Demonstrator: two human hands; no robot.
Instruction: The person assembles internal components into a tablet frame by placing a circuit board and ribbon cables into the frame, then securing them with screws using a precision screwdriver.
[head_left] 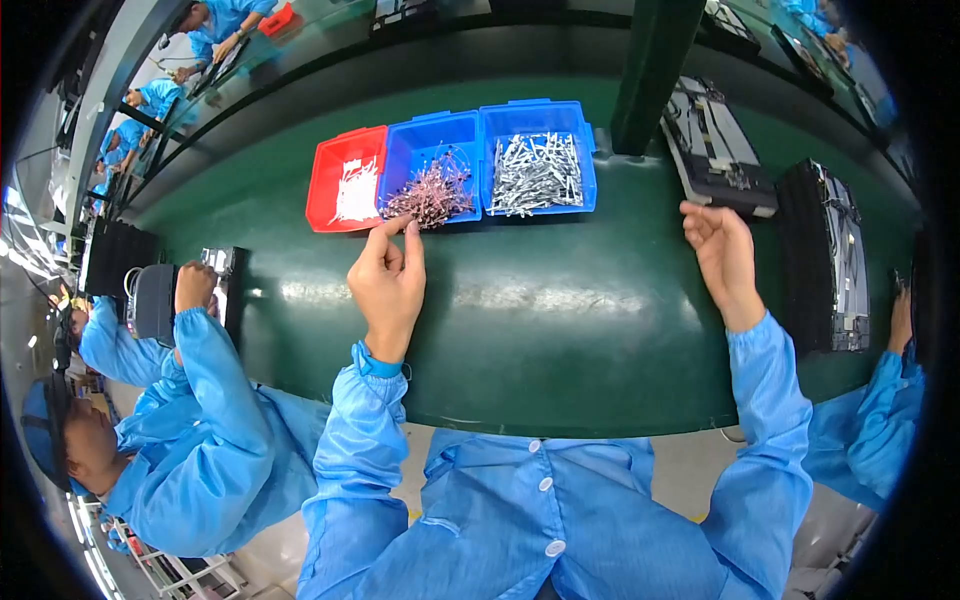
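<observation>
My left hand (388, 285) is at the front edge of the middle blue bin (408, 142), its thumb and forefinger drawn together beside a heap of thin copper-coloured pieces (432, 192). Whatever may be between those fingertips is too small to make out. My right hand (722, 258) hovers over the green table (540, 340), fingers loosely bent and apart, with nothing visible in them. Just beyond its fingertips lies a flat black-and-grey device assembly (715, 140) with ribbon cables on top.
A red bin (325, 185) of small white pieces and another blue bin (589, 170) of silvery metal pieces flank the middle bin. A green post (655, 75) rises behind. At right stands a stack of dark assemblies (825, 260). A co-worker in blue (215, 440) sits at left.
</observation>
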